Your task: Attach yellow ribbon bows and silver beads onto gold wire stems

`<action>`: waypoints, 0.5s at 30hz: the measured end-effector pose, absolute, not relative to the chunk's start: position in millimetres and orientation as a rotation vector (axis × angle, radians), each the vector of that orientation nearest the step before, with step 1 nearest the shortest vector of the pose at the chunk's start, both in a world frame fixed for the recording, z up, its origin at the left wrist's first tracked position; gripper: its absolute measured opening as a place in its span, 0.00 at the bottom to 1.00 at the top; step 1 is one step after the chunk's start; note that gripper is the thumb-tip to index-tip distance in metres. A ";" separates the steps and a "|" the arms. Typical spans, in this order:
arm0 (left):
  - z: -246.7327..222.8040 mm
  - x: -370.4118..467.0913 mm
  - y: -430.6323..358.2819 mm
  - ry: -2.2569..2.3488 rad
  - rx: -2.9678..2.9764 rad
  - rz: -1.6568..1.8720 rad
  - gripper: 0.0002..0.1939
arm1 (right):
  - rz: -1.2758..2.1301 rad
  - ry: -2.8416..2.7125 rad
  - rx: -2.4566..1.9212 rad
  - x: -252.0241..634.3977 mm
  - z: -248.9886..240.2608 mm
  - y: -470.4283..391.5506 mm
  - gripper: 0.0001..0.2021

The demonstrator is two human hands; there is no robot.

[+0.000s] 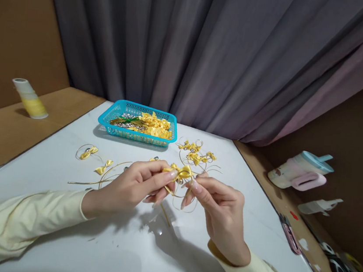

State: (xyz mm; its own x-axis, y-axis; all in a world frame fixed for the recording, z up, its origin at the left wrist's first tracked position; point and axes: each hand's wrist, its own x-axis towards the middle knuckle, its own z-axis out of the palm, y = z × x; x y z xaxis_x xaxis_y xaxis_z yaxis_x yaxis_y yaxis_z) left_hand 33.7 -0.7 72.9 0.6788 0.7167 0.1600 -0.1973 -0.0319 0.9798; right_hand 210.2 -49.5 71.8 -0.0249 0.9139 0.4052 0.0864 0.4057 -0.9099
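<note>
Above the white table, a yellow satin bow with gold wire is held between my two hands. My left hand is closed, its thumb and fingers pinching the bow's left side. The gold wire curves in a loop below and in front of the bow, and my right hand pinches it at the right. A small silver bell or bead hangs near the bow's centre; which one I cannot tell. More bows with wire loops lie just behind my hands, and a loose bow lies to the left.
A blue plastic basket at the back holds yellow bows, gold wire and silver pieces. On the left ledge stands a spool of yellow ribbon. To the right are a lidded cup, a small squeeze bottle and pink-handled cutters.
</note>
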 end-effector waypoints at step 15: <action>71.0 33.8 1.6 0.456 1.367 0.745 0.13 | 0.724 -1.508 -1.075 205.9 73.3 -52.8 0.11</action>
State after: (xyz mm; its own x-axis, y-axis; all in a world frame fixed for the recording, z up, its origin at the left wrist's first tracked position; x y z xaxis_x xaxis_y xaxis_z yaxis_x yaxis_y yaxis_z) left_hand 33.8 1.6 71.0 0.6948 0.7081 0.1260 -0.2096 0.0318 0.9773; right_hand 205.9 -52.8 73.3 0.0051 0.9090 0.4168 0.2435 0.4032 -0.8821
